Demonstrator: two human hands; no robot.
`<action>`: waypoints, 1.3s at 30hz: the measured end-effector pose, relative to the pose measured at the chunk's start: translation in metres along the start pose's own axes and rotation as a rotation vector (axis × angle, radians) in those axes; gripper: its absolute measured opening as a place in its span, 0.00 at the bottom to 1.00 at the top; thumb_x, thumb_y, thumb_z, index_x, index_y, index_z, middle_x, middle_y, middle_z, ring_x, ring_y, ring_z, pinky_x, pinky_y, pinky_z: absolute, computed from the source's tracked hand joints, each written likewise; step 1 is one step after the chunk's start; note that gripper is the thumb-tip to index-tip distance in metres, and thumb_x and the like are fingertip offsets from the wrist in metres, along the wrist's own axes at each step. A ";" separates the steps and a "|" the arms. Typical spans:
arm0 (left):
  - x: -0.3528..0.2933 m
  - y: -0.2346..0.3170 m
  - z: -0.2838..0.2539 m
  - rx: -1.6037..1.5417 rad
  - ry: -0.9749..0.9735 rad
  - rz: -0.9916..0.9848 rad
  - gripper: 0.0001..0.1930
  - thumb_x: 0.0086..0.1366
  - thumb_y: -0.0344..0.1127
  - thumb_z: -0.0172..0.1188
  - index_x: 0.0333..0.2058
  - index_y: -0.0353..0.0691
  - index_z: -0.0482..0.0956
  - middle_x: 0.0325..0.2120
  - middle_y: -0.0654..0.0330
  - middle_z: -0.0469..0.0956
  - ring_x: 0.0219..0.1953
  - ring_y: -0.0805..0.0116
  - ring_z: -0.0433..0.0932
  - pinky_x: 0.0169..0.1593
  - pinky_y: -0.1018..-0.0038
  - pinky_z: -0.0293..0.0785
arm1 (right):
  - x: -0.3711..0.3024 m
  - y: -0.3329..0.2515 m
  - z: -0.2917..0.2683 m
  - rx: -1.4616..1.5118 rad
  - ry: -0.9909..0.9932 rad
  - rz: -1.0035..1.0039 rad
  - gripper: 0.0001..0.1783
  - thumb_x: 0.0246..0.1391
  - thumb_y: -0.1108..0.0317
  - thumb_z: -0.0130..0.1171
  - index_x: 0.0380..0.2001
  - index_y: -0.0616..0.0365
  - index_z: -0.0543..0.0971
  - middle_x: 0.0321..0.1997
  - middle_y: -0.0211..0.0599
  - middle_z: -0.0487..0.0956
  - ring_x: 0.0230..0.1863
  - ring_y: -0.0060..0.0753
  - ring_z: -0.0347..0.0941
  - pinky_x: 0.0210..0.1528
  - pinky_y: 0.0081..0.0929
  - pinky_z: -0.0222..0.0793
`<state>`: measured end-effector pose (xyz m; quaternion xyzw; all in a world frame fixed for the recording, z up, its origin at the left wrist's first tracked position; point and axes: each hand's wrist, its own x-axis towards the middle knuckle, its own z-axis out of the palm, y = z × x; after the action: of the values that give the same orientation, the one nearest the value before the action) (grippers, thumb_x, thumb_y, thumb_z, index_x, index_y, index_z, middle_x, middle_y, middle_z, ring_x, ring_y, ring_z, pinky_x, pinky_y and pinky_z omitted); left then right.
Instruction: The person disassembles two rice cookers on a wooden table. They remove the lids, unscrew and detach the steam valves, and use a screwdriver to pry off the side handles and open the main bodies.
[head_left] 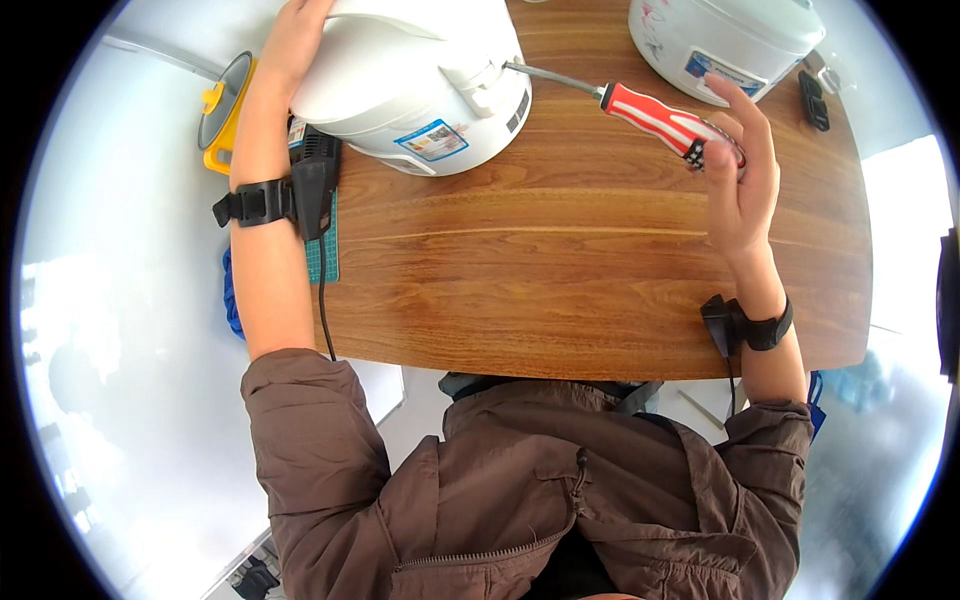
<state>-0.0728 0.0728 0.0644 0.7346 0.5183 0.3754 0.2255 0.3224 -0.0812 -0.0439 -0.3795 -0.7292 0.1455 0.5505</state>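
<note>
A white rounded appliance that looks like a rice cooker [380,85] lies at the far left of the table, with a blue-edged label on its side. Against its left side rests my left hand [298,42], its fingers partly cut off by the upper edge of the view. My right hand [742,175] is closed round the end of a screwdriver [655,115] with a red and white handle, index finger raised off it. The screwdriver's metal shaft points left, and its tip meets a hole in the lug on the cooker's right side.
A second white cooker [720,50] stands at the far right, with a small black object [814,100] beside it. Left of my left forearm is a yellow and black round item [222,110]. A green cutting mat [331,250] lies by the wooden table's left edge.
</note>
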 end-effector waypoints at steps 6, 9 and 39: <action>-0.002 0.000 0.000 -0.019 0.019 -0.030 0.27 0.79 0.53 0.44 0.52 0.34 0.80 0.47 0.54 0.81 0.51 0.64 0.75 0.59 0.71 0.68 | 0.009 0.000 0.016 0.124 0.135 -0.102 0.28 0.65 0.70 0.61 0.65 0.62 0.68 0.35 0.31 0.78 0.34 0.17 0.72 0.35 0.15 0.68; 0.000 -0.004 -0.002 0.001 0.018 -0.012 0.27 0.79 0.54 0.44 0.52 0.34 0.81 0.47 0.54 0.81 0.51 0.64 0.75 0.60 0.70 0.67 | 0.003 -0.003 0.009 0.293 0.046 0.174 0.27 0.67 0.67 0.60 0.66 0.61 0.68 0.42 0.34 0.78 0.37 0.18 0.72 0.36 0.15 0.68; -0.019 0.033 0.006 -0.080 0.052 -0.161 0.28 0.74 0.56 0.47 0.53 0.36 0.80 0.49 0.54 0.81 0.52 0.61 0.76 0.57 0.67 0.71 | 0.001 -0.002 0.005 0.193 -0.032 0.404 0.21 0.69 0.61 0.59 0.60 0.58 0.75 0.32 0.29 0.82 0.31 0.11 0.72 0.28 0.16 0.67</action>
<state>-0.0524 0.0439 0.0787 0.6710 0.5660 0.3953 0.2705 0.3174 -0.0812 -0.0437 -0.4611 -0.6298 0.3278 0.5323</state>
